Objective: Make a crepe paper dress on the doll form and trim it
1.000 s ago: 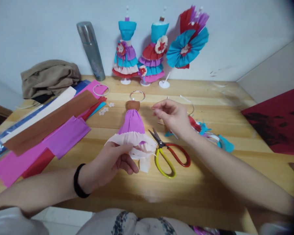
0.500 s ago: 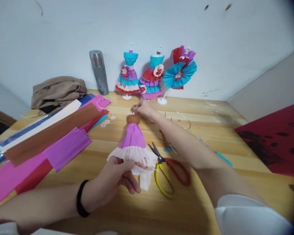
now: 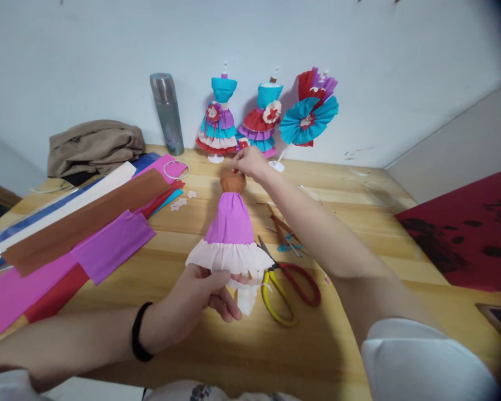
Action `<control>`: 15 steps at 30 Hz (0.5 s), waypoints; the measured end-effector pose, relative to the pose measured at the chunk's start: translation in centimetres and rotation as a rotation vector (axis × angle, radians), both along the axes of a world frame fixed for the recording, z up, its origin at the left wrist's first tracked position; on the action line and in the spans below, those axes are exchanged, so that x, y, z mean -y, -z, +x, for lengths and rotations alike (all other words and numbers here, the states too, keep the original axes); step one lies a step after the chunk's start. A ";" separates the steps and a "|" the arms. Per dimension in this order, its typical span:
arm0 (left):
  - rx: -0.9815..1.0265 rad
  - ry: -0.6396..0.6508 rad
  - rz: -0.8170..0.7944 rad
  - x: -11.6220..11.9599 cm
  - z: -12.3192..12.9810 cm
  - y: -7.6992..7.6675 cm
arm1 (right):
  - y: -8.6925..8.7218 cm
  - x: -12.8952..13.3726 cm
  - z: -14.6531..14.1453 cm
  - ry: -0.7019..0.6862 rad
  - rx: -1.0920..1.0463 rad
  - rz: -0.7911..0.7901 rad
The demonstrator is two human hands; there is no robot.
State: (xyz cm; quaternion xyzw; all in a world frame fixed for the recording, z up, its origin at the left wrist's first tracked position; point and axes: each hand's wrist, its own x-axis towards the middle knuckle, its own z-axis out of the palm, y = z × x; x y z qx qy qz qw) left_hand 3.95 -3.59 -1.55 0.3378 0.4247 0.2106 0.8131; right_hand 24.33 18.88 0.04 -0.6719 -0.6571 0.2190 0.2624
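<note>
A small paper dress (image 3: 232, 220) has a brown top, a purple skirt and a white ruffled hem. My left hand (image 3: 204, 295) is closed on the hem, thumb on top, other fingers underneath. At the brown top, my right hand (image 3: 249, 162) pinches the upper end of the dress; its fingertips partly hide what they grip. Scissors (image 3: 278, 267) with one yellow and one red handle lie partly under the hem's right side. A strip of white paper (image 3: 247, 301) hangs below the hem.
Three decorated dress stands (image 3: 219, 129) and a grey flask (image 3: 168, 117) line the wall. Coloured paper sheets (image 3: 87, 217) and a brown cloth (image 3: 96, 147) lie left. Paper scraps (image 3: 286, 231) lie behind the scissors; a red sheet (image 3: 471, 234) is at the far right.
The dress top and my right hand have moved slightly up and to the right in the view. The dress looks more raised, and my left hand keeps its hold on the hem.
</note>
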 end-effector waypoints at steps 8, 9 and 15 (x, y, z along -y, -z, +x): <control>0.066 -0.121 0.167 -2.7 0.7 2.3 | -10.0 2.5 0.4 0.093 -0.105 0.336; 0.073 -0.147 0.189 -3.3 0.7 2.7 | -10.7 2.8 0.2 0.088 -0.114 0.389; 0.143 -0.200 0.165 -6.1 0.4 3.7 | -12.5 4.0 -1.1 0.063 -0.094 0.542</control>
